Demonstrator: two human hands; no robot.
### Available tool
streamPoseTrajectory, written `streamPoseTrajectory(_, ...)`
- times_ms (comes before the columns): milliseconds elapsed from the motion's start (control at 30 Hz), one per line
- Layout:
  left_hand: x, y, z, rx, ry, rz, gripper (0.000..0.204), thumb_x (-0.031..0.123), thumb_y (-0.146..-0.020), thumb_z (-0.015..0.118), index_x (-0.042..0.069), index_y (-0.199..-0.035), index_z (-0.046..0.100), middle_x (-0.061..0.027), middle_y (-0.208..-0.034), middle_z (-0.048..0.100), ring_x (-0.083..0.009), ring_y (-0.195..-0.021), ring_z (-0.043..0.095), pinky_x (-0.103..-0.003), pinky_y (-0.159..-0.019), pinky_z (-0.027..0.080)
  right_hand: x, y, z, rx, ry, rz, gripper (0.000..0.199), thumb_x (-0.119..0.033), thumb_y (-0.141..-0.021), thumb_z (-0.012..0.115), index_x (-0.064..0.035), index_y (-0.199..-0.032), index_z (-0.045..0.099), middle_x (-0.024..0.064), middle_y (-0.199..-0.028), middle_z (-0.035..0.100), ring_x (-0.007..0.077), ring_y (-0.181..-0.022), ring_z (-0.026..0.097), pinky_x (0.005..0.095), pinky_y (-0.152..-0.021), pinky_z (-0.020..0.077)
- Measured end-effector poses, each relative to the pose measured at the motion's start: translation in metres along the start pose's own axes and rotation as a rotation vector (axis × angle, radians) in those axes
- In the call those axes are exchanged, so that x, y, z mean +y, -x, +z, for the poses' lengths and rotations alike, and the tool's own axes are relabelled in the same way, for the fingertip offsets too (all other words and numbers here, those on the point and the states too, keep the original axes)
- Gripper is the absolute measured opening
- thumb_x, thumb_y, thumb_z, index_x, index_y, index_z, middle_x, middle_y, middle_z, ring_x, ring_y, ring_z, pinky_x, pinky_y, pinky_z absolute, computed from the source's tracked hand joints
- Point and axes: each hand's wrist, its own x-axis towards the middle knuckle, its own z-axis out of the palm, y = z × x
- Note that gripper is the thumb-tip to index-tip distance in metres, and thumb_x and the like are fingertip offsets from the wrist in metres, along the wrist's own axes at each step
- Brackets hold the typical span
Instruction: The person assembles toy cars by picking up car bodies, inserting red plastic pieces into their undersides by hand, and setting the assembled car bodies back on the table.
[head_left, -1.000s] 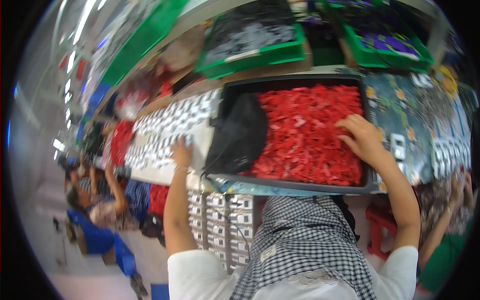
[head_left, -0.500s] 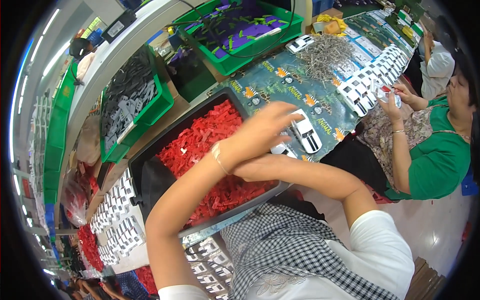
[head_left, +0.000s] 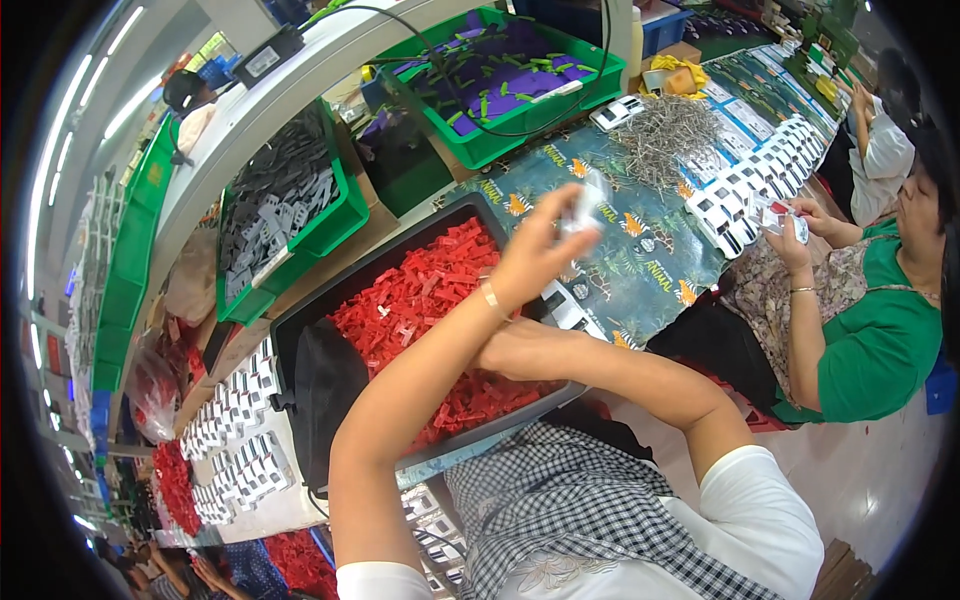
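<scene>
White toy car [head_left: 592, 200]: just lifted; I saw it above the table, in the fingers, blurred by movement.
Left hand [head_left: 545, 245]: closed on that car, thumb on the near side, fingers curled over; the forearm crossed above the other arm.
Meaning: the car no longer rested on the table, so I judged the pick-up made and the car under this hand's control.
Right hand [head_left: 520, 350]: under the left wrist, over the red pieces [head_left: 420, 290]; its fingers were partly hidden, and I could not tell whether it gripped anything.
Black tray [head_left: 290, 335]: red pieces heaped inside, a dark cloth [head_left: 330, 385] at its left end.
Second car [head_left: 572, 312]: at the tray's right side, partly behind the arm, untouched as far as I could see.
Difference, half a second earlier: two cars lay beside the tray, the left hand just reaching the farther one; now that one was in the hand and its place showed only patterned table cover [head_left: 625, 275].
Difference, one second earlier: the arms were apart, left hand at the white rows, right hand at the red pieces; now the arms were crossed.
</scene>
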Motion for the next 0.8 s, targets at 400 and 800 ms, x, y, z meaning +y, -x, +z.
streamPoseTrajectory(400, 0.014, 0.147, -0.114, 0.572, 0.671, -0.261, 0.053, 0.048, -0.102, 0.030, 0.005, -0.127, 0.049, -0.0107, -0.111, 0.062, -0.0203, -0.100, 0.062, -0.037, -0.090, 0.050, -0.026, -0.058, -0.027, 0.626, 0.106, -0.169, 0.015, -0.002, -0.073, 0.076, -0.0027, -0.086, 0.068, 0.0093, -0.088, 0.065, 0.0229, -0.079, 0.066, 0.0308, -0.067, 0.0543)
streamPoseTrajectory(800, 0.010, 0.151, -0.139, 0.766, 0.533, -0.260, 0.046, 0.048, -0.100, 0.042, 0.005, -0.112, 0.056, -0.0026, -0.099, 0.058, -0.0107, -0.090, 0.057, -0.029, -0.076, 0.051, -0.019, -0.131, 0.008, 0.360, 0.523, -0.281, 0.019, 0.004, -0.070, 0.062, 0.0012, -0.089, 0.062, 0.0108, -0.096, 0.059, 0.0283, -0.086, 0.059, 0.0367, -0.071, 0.0526)
